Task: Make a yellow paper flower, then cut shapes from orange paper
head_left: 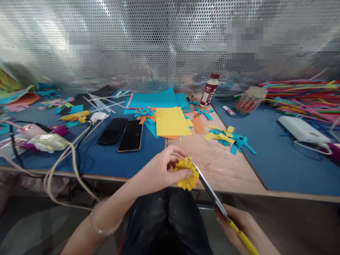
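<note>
A yellow paper flower [189, 182] with notched edges is pinched in my left hand [172, 166], thumb on top, just over the table's front edge. My right hand [237, 225] is closed round scissors [209, 191] with a yellow handle. Their blades point up and left, and the tip meets the flower's upper right edge. Part of the flower lies hidden behind my left fingers. Beyond my hands lies a yellow paper sheet [172, 121], with a blue and orange paper flower [145, 113] at its left.
Two phones [130, 136] lie left of centre. Farther left are a yellow glue gun [75, 116] and a cream cable [75, 159]. Yellow strips [220, 134] and blue cutouts [241, 141] lie right. A bottle [209, 91], a jar [250, 100] and a white power bank [302, 129] stand or lie behind.
</note>
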`<control>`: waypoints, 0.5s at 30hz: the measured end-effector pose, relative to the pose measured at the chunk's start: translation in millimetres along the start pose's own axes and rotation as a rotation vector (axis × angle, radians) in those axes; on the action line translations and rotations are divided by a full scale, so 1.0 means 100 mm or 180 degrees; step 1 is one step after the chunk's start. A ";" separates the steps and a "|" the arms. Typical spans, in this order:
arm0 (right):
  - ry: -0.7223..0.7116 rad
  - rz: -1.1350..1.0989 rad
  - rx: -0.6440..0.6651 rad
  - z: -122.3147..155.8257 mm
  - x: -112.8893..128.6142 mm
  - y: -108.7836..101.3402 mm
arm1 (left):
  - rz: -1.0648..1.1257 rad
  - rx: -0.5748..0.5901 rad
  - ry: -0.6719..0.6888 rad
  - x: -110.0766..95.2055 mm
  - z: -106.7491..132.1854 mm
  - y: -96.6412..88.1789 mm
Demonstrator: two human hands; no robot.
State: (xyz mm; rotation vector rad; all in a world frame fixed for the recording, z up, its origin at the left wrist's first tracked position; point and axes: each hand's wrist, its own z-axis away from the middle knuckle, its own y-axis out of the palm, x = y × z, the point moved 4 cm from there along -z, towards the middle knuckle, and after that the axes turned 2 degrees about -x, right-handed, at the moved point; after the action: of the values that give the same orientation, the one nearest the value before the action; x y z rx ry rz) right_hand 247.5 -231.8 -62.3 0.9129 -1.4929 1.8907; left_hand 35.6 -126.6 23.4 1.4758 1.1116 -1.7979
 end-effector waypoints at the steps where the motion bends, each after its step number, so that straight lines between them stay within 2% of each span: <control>1: -0.0002 -0.0042 -0.0086 0.00 0.00 0.01 | 0.0109 -0.0056 0.0004 0.01 0.00 0.02; 6: -0.0073 -0.0233 -0.0352 -0.01 0.06 0.07 | 0.1005 -0.0279 -0.0069 0.08 -0.02 0.13; 10: 0.0039 -0.0388 -0.0535 -0.01 0.11 0.12 | 0.1818 -0.0262 -0.0398 0.15 -0.04 0.23; 15: 0.0005 -0.0442 -0.0649 -0.01 0.16 0.17 | 0.2148 -0.0427 -0.0290 0.16 -0.05 0.29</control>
State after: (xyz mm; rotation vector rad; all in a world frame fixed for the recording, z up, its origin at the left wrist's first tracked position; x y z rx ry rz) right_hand 224.3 -234.3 -59.4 0.8953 -1.5467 1.6073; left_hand 58.3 -135.5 0.3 1.4415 0.5695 -1.2738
